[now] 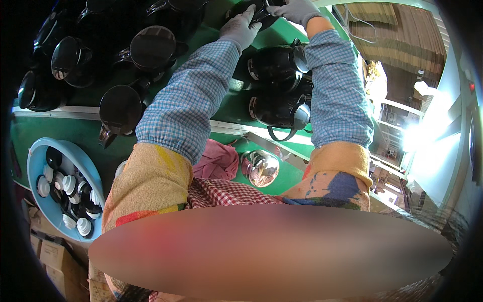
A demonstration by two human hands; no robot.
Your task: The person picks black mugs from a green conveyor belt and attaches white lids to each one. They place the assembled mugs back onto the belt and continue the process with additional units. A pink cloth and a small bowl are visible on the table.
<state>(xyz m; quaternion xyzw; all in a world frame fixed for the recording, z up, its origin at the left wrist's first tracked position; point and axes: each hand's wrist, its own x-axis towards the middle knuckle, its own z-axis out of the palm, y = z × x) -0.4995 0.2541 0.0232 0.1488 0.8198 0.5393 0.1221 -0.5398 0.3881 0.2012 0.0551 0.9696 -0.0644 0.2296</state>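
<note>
At the far edge of the view, my left hand (241,28), in a pale glove, is closed on a black jug (259,14). My right hand (298,11), also gloved, grips the same jug from its right side, fingertips bent against it. The jug is cut off by the top of the view. Just below my hands, two glossy black jugs lie on their sides, an upper jug (274,63) and a lower jug (275,109) with its handle towards me. Another black jug (152,48) stands left of my left forearm.
Several more black jugs (70,55) crowd the left of the green bench (221,70). A light blue basin (93,173) holds black-and-white threaded lids. Nearer me lie a pink cloth (220,160) and a shiny round metal piece (260,168). Cardboard boxes (59,256) sit lower left.
</note>
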